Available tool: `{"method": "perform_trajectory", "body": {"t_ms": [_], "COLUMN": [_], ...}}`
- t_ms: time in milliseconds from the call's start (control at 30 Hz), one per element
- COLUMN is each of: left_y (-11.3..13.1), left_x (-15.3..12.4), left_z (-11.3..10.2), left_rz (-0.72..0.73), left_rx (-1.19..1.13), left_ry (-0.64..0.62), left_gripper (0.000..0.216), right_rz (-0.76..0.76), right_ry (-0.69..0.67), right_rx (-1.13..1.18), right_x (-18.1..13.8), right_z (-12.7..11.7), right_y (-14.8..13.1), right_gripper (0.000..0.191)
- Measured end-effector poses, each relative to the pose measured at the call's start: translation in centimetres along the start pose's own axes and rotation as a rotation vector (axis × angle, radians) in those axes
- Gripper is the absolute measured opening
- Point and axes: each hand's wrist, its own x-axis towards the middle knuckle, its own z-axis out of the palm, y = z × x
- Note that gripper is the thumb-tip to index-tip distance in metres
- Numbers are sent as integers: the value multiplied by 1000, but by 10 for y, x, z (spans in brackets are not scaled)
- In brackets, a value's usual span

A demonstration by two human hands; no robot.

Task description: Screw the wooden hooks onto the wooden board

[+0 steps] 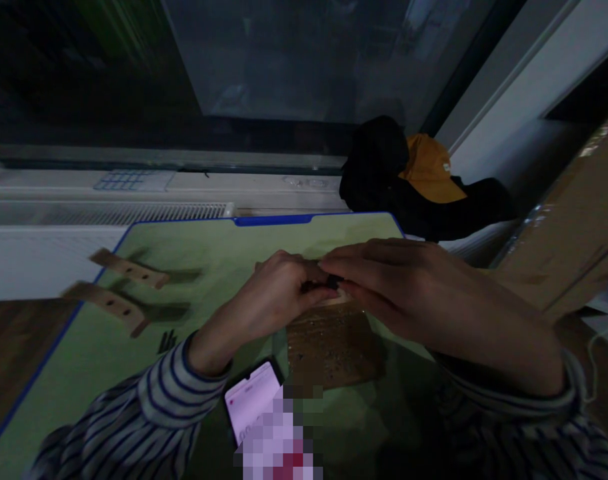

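Observation:
My left hand (pixel 274 290) and my right hand (pixel 409 280) meet over the middle of the table, both with fingers closed. A small dark piece (pixel 335 283) shows at the fingertips of my right hand. Under the fingers is the pale edge of a wooden piece (pixel 337 300), which my left hand grips; most of it is hidden. Just below the hands lies a brown board (pixel 329 347) with small specks on it. Several short dark pieces, possibly screws (pixel 167 342), lie left of my left wrist.
Two curved wooden pieces, an upper one (pixel 137 271) and a lower one (pixel 109 305), each with two holes, lie at the table's left edge. A lit phone (pixel 254 397) lies in front on the green table (pixel 204 243). Caps (pixel 431 170) are heaped behind, near a cardboard box (pixel 574 220).

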Motion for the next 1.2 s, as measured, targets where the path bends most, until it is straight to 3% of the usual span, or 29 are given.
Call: {"method": "perform_trajectory", "body": {"t_ms": [200, 367, 733, 933, 1200], "left_y": [0, 1, 3, 1, -4], "left_x": [1, -1, 1, 0, 1], "left_z": [-3, -4, -2, -2, -3], "left_rz": [102, 40, 5, 1, 94], "left_rx": [29, 15, 27, -10, -36], "left_ry": [-75, -137, 30, 3, -69], "left_gripper": [19, 22, 19, 16, 17], "right_rz": [64, 129, 100, -20, 45], "right_ry": [-86, -93, -47, -44, -109], "right_rx": [-32, -136, -130, 57, -25], "right_x": [-1, 2, 4, 1, 7], "right_z": [-3, -1, 2, -4, -2], "right_y": [-1, -4, -4, -2, -2], "right_gripper": [13, 14, 19, 27, 15]}}
